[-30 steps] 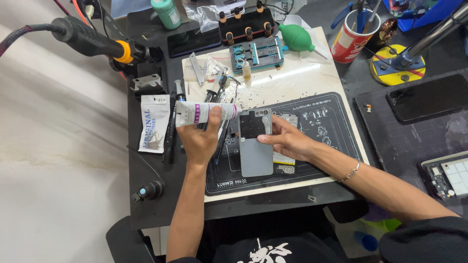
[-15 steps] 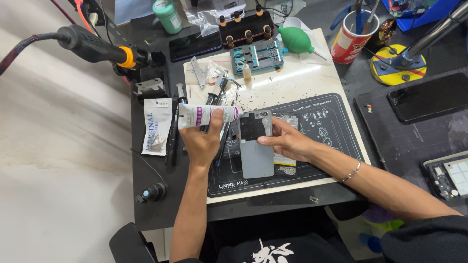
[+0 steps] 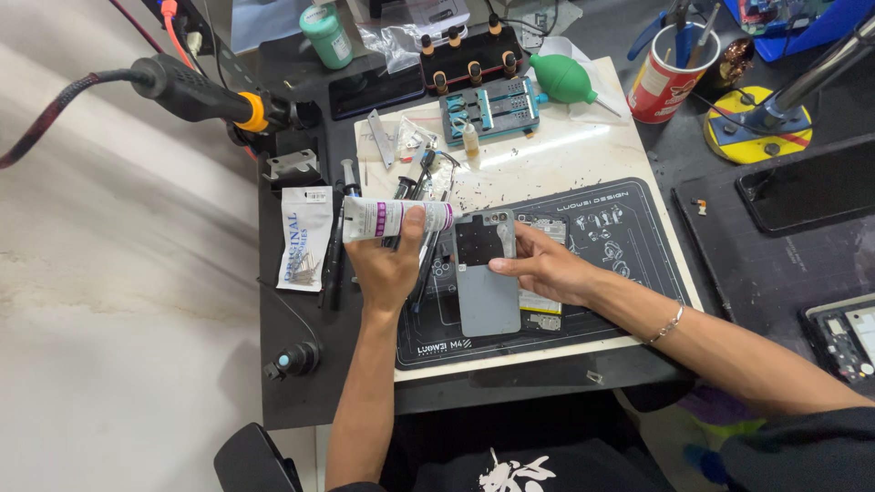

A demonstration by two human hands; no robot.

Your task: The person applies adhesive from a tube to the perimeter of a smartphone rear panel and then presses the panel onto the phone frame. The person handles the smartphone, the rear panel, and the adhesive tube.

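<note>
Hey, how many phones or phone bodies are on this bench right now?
3 that I can tell: the grey phone back under the right hand, a dark phone at right, an opened phone at the right edge. Others may be hidden.

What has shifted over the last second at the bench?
Hardly anything moved. The left hand still holds the white squeeze tube level over the black work mat; the right hand still steadies the grey phone back panel. Only the camera view drifted slightly.

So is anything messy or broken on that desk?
A bit messy: small dark specks lie scattered over the white board above the black mat. The phone under the right hand lies open, its back off. Nothing looks spilled.
</note>
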